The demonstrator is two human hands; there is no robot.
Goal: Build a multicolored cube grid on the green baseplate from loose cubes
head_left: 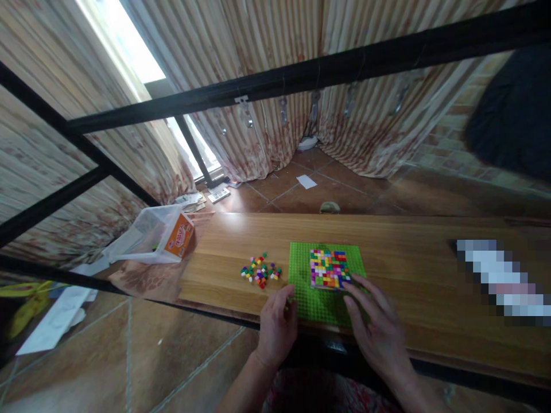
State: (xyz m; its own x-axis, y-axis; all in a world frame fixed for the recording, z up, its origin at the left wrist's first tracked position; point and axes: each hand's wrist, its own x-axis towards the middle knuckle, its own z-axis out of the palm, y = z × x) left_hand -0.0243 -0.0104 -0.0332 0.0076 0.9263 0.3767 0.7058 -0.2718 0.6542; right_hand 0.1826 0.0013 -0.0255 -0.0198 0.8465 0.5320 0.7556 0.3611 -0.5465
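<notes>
A green studded baseplate (322,312) lies on the wooden table in front of me. On it, small bricks of many colours form a tightly packed square block (329,268). My left hand (279,321) is curled at the plate's left edge, thumb and index finger close together; what is between them, if anything, is too small to tell. My right hand (374,315) reaches over the plate's right side with fingers apart. Its fingertips are at the block's lower right corner, and no brick shows in them. Left of the plate lies a loose pile of small coloured bricks (260,272).
A clear plastic box (150,229) with an orange label sits at the left end of the wooden table (224,241). A blurred-out rectangular object (499,275) lies at the right. A black metal rail (301,74) crosses in front of curtains. Papers (60,318) lie lower left.
</notes>
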